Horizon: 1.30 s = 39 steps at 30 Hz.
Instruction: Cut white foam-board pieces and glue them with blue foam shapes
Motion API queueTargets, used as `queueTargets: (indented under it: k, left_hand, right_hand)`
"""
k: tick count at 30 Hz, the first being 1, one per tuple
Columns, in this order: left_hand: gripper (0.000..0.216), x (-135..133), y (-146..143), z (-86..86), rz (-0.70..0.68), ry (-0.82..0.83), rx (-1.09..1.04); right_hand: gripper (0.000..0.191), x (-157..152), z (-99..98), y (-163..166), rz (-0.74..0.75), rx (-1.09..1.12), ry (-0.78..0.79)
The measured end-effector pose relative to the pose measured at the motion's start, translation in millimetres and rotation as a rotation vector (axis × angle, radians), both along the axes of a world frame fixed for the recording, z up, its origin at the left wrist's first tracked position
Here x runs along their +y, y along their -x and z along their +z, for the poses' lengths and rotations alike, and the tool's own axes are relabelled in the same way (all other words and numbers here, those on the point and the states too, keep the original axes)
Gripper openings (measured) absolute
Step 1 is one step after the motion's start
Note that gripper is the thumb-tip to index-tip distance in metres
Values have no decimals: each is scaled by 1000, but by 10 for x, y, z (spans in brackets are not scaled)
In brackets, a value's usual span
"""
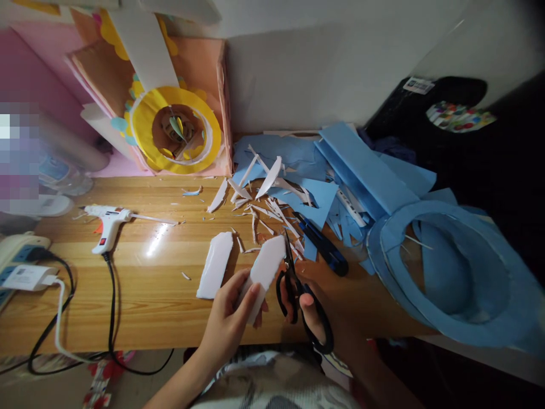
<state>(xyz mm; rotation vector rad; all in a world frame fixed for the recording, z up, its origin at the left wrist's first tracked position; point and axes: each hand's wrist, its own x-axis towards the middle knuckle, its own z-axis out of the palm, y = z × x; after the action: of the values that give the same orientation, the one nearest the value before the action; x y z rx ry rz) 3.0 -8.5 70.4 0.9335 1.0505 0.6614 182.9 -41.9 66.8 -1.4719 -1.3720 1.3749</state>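
Note:
My left hand (238, 307) pinches a white foam board piece (269, 258), thumb on top and fingers beneath. In my right hand (313, 315) is a pair of black-handled scissors (290, 272), its blades pointing away from me along the piece's right edge. Whether the blades touch the foam I cannot tell. A second white foam piece (216, 265) of similar shape lies flat on the table, left of the held one. Just beyond the scissors rests a dark blue utility knife (322, 244) among white offcuts (268, 210).
A white glue gun (111, 218) with its cord lies left on the wooden table (157, 307). Further left is a power strip (17, 255) with plugs. A yellow ring (142, 133) stands by a box at the back. Blue sheets (361, 165) and a blue ring-shaped piece (502, 272) occupy the right.

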Motion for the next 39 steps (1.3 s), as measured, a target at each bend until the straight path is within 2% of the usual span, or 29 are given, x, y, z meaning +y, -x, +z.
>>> queueTargets:
  k: [2, 6, 9, 12, 17, 21, 24, 26, 28, 30, 32, 35, 39]
  left_hand:
    - [32, -6, -13, 1, -7, 6, 4]
    - [30, -22, -23, -13, -7, 17, -7]
    - [25, -12, 11, -101, 43, -36, 57]
    - [24, 28, 43, -280, 73, -144, 246]
    - [35, 65, 9, -537, 44, -307, 494]
    - [44, 1, 75, -500, -8, -363, 717]
    - [47, -31, 197, -427, -47, -521, 1027]
    - [57, -5, 234, -440, 16, -728, 1217]
    - [68, 59, 194, -523, 127, -946, 1337]
    - [67, 135, 87, -647, 192, -1071, 1391]
    - [56, 198, -36, -764, 190, -1092, 1410]
    - [51, 253, -130, -861, 123, -1061, 1404]
    - [48, 304, -29, -901, 72, -1011, 1431]
  right_hand:
    - [57, -21, -90, 21, -36, 40, 65]
    - [59, -9, -222, 71, -202, 149, 187]
    - [63, 65, -264, 33, -235, 233, 147]
    - [60, 111, -290, -100, -213, 259, 129]
    - [64, 86, -227, -349, -269, 273, 89]
    - [70, 40, -67, -531, -312, 232, 117]
    - [68, -6, 13, -730, -351, 73, 107]
    - [58, 4, 46, -878, -386, -155, 106]
    - [45, 85, 78, -999, -363, -449, 115]
    - [38, 242, 103, -1070, -336, -770, 119]
    - [35, 445, 100, -1096, -319, -1037, 156]
    - [25, 740, 29, -1083, -338, -1094, 102]
    - [23, 970, -62, -1051, -316, -1115, -20]
